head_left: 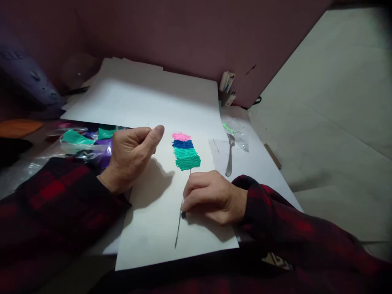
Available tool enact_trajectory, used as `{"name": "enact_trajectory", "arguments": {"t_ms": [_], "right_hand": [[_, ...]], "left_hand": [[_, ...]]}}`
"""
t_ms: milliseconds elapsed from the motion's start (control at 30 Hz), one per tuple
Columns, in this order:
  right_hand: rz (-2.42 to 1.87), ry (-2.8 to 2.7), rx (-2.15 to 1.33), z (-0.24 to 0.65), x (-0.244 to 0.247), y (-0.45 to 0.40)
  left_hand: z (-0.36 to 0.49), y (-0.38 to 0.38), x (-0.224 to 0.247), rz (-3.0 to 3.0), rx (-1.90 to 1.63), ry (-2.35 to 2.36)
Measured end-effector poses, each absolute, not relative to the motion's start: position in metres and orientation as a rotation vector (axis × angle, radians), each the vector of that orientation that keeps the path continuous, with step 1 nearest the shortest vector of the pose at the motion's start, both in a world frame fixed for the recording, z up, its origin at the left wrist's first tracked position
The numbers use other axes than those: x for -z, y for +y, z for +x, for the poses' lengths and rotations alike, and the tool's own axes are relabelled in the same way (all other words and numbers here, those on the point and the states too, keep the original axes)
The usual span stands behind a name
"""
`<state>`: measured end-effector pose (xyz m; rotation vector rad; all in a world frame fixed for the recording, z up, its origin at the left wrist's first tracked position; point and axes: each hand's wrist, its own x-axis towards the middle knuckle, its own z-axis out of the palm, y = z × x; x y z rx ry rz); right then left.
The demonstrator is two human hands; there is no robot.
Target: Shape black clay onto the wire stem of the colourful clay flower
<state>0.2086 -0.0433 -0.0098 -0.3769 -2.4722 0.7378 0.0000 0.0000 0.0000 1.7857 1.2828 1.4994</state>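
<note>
Nearest, well below the banded strip [186,152], the bare end of a white sheet [147,237] reached the worker, with a dark line [177,237] running up it toward the strip. The right hand [214,198] lay on the sheet just below the strip, over that line, its fingers drawn together; a small black lump [183,214] showed at the tips and seemed pinched there. The left hand [131,159] hung to the left of the strip, curled closed with the thumb on top; whether anything was inside could not be told.

The strip itself had four textured bands filled in: darker green nearest, then lighter green, blue and pink. By judgement, that upper part looked done, while the line below it remained largely uncovered.

To the strip's right lay a metal utensil [229,155]; to its left, a plastic bag [76,149] with coloured pieces. Beyond it spread larger white sheets [147,90].
</note>
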Motion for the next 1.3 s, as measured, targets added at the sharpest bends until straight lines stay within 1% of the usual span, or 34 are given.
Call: {"name": "enact_trajectory", "arguments": {"t_ms": [100, 233, 433, 633, 800, 1000, 1300], "right_hand": [[-0.388, -2.458, -0.709, 0.2088, 0.01, -0.044], [-0.448, -2.322, -0.767, 0.2098, 0.0088, -0.0444], [-0.308, -2.516, -0.702, 0.2102, 0.0101, -0.0448], [-0.382, -2.369, -0.757, 0.211, 0.0095, -0.0468], [-0.287, -2.5, -0.744, 0.2117, 0.0101, -0.0471], [-0.45, -2.285, -0.795, 0.2109, 0.0096, -0.0516], [-0.349, -2.523, -0.765, 0.2109, 0.01, -0.0481]], "left_hand": [[0.0006, 0.0, -0.0003, 1.783, -1.505, 1.283], [0.0003, 0.0005, 0.0001, 1.799, -1.526, 1.255], [-0.0003, 0.0018, 0.0003, 1.817, -1.553, 1.231], [-0.0002, -0.0007, -0.0015, 1.811, -1.541, 1.24], [0.0006, -0.0004, -0.0013, 1.808, -1.537, 1.248], [0.0004, -0.001, -0.0015, 1.808, -1.544, 1.25], [0.0002, -0.0016, -0.0009, 1.836, -1.545, 1.249]]}}
